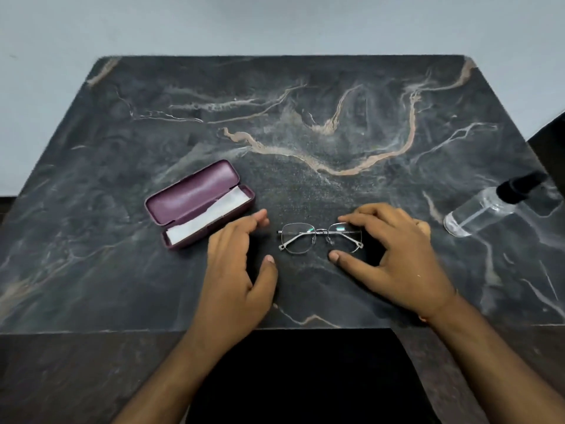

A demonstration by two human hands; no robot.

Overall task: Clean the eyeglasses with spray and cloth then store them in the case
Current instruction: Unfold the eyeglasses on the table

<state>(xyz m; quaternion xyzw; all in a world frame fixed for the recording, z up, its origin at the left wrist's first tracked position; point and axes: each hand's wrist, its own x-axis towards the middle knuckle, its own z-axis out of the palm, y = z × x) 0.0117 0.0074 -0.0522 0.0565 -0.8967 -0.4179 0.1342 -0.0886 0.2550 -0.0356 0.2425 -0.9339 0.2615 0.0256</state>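
Fingers of both hands spread apart, gripping nothing. Glasses (320,238) near front edge of table (305,117), middle; long axis left-right, folded, lenses flat. Right hand (397,255) arched over right lens, fingertips at its far rim, thumb just before it. Left hand (235,264) just left of glasses, apart. Case (198,205) open, left, cloth (208,218) inside. Spray bottle (489,206) lying by right edge.

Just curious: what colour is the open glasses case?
Purple, the case, seen clearly in the head view.
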